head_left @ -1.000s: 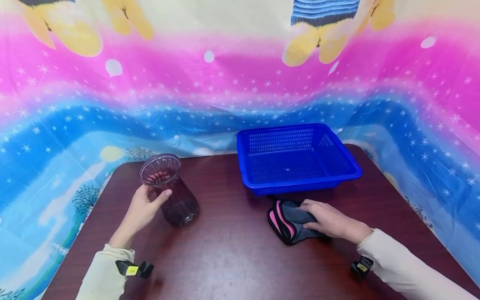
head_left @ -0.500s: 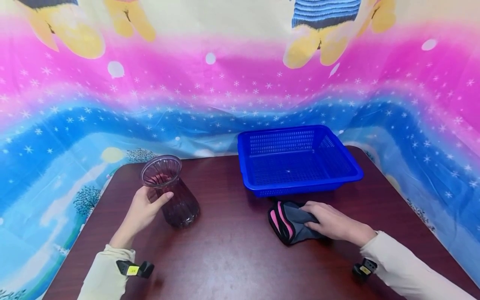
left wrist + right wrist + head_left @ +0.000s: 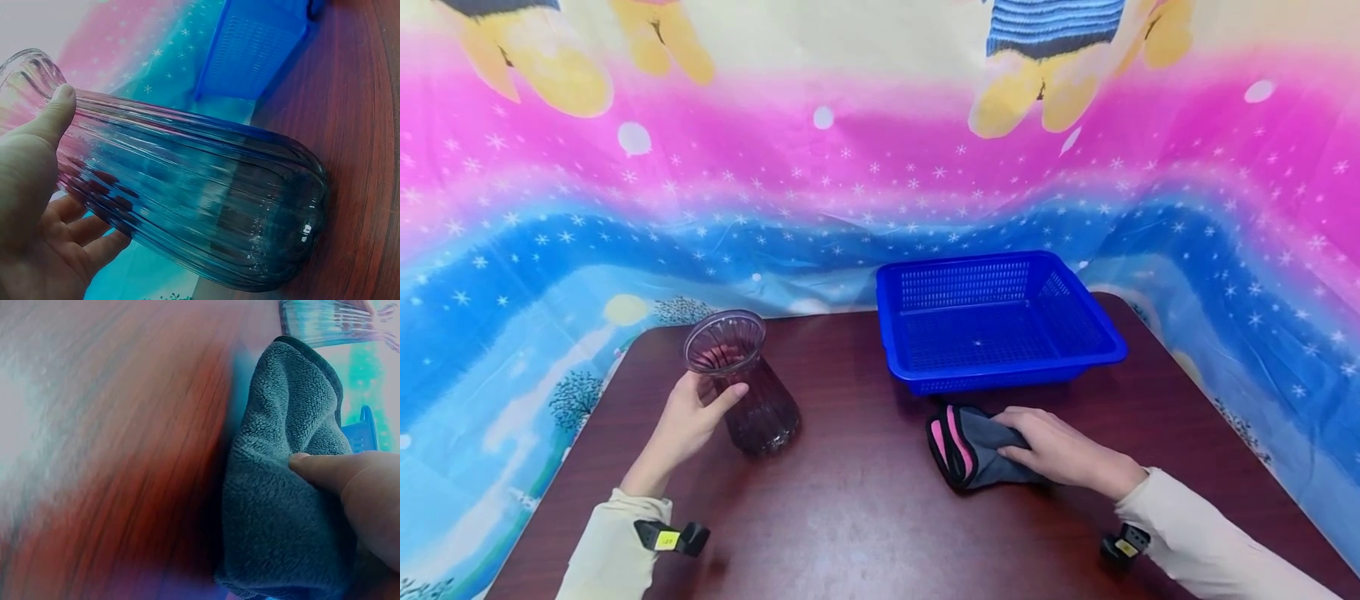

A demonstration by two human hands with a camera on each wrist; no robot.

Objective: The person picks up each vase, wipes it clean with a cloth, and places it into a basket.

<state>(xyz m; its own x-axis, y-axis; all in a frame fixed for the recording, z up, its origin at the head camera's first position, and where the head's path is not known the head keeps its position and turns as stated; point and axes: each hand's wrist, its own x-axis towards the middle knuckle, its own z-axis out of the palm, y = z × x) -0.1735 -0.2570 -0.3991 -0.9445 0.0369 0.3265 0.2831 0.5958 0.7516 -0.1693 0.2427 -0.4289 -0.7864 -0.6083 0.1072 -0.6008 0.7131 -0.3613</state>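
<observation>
On the left of the head view, my left hand (image 3: 688, 421) grips a ribbed, clear glass vase (image 3: 763, 412) round its neck, below the flared rim. The thumb lies on the near side of the vase (image 3: 187, 181) in the left wrist view, and the fingers go round behind. My right hand (image 3: 1063, 446) pinches a folded grey cloth (image 3: 992, 450) with black edging and pink stripes, just in front of the blue basket. In the right wrist view, the thumb presses into the fuzzy grey cloth (image 3: 281, 487); the other fingers are hidden.
A blue plastic basket (image 3: 1000, 375) with slotted walls stands at the back right of the dark red wooden table (image 3: 850, 517). A printed pink and blue curtain (image 3: 850, 158) hangs close behind the table and along both sides.
My right hand has shifted slightly left with the cloth in the last half second. The left hand and the vase stay in nearly the same place.
</observation>
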